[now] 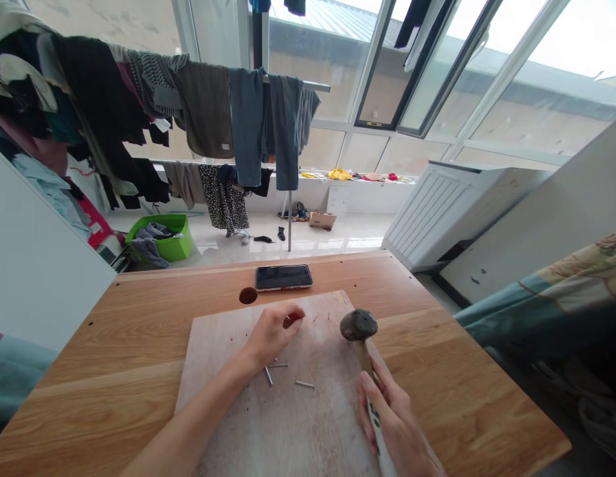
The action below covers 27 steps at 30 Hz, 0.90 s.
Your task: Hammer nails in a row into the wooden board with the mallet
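On the board (288, 430), read as a clock with twelve away from the person, the left forearm (213, 404) reaches in from about seven, and some loose nails (305, 384) lie near the centre, just beside it; if this arm pulls back low, it could sweep them onto the table (114, 358). The left hand (281, 324) is near twelve, and the phone (284, 277) lies beyond it, just past the far edge, where a jumping nail could scratch its glass. Toward one o'clock are two thin standing nails (328, 317), which could bend, I think, if they are not hit straight. The hammer (358, 324) has its head at about two, near them, and here I see the main danger: a blow that goes too far toward nine could strike the left fingertips. The board, for which I see no clamp, may also slide under strong hits.

About the grip: the left hand is half curled, thumb and fingers bent toward each other with only a small gap between; whether it pinches a nail I cannot tell, nor whether it touches the board. The right hand (387, 411), near four, is wrapped around the handle of the hammer, fingers closed well below the head, which points from this hand toward eleven
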Each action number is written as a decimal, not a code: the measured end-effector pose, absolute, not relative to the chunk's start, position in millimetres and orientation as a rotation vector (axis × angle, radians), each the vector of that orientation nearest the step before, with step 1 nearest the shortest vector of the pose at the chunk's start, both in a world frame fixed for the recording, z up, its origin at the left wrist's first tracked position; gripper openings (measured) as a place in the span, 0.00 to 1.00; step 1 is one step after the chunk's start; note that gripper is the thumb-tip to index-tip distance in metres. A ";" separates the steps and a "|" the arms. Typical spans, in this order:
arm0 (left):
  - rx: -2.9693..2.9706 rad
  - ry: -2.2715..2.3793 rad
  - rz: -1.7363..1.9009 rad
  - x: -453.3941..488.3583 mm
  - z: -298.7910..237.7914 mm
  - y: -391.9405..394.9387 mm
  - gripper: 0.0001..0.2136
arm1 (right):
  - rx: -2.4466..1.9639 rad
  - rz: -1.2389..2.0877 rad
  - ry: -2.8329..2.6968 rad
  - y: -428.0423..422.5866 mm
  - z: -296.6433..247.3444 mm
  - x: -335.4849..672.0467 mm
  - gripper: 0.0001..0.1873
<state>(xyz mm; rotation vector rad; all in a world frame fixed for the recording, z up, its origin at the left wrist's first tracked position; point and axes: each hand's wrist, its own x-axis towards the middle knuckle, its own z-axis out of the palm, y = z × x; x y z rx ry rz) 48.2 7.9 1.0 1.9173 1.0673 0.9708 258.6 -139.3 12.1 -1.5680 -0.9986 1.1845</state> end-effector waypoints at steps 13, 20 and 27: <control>1.892 1.059 0.983 46.7 -6.6 4.9 0.13 | -1.474 1.248 -1.133 -130.3 37.4 233.9 0.34; 1.910 1.065 0.977 46.9 1.1 3.9 0.15 | -1.338 1.363 -1.180 -110.5 37.6 208.6 0.30; 1.942 1.047 0.958 46.1 5.2 3.0 0.16 | -1.358 1.365 -1.170 -109.9 32.2 206.1 0.31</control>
